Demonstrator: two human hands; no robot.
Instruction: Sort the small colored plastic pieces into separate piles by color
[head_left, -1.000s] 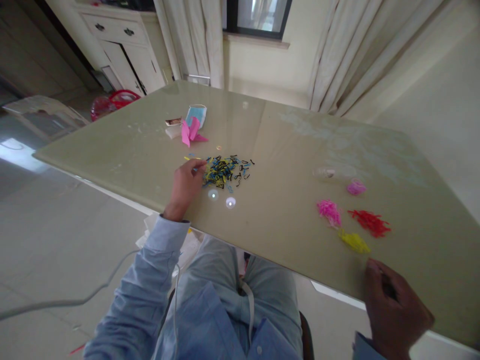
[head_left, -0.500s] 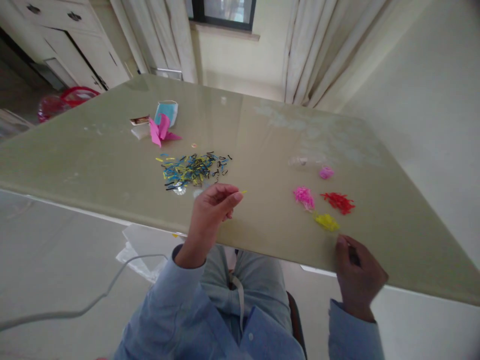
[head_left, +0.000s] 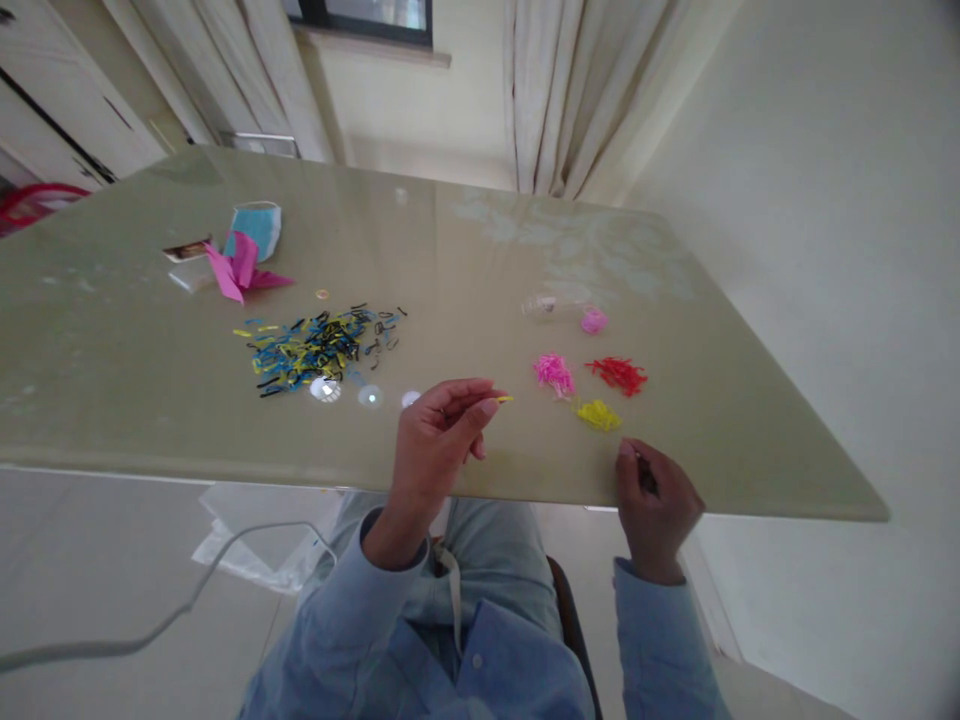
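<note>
Between the thumb and forefinger of my left hand (head_left: 442,440) is a small yellow rubber band (head_left: 505,399), its end sticking out to the right. My right hand (head_left: 654,500) is closed at the table's near edge; whatever its fingertips hold, if anything, is hidden. Just beyond it lies a yellow pile (head_left: 598,415) of small bands. A pink pile (head_left: 554,374) and a red pile (head_left: 616,375) sit behind that one. Left of my left hand spreads a mixed heap (head_left: 319,345) of black, blue and yellow bands.
A pink folded paper (head_left: 241,268) lies by a blue face mask (head_left: 256,230) at the far left of the table (head_left: 450,280). A clear plastic piece (head_left: 544,305) and a pink bundle (head_left: 593,320) are behind the sorted piles. A grey cable (head_left: 172,620) hangs below left.
The view has swung to the right, so the table's contents appear shifted left. My left hand, still pinching the yellow band, is nearer the yellow pile. My right hand stays closed beside that pile.
</note>
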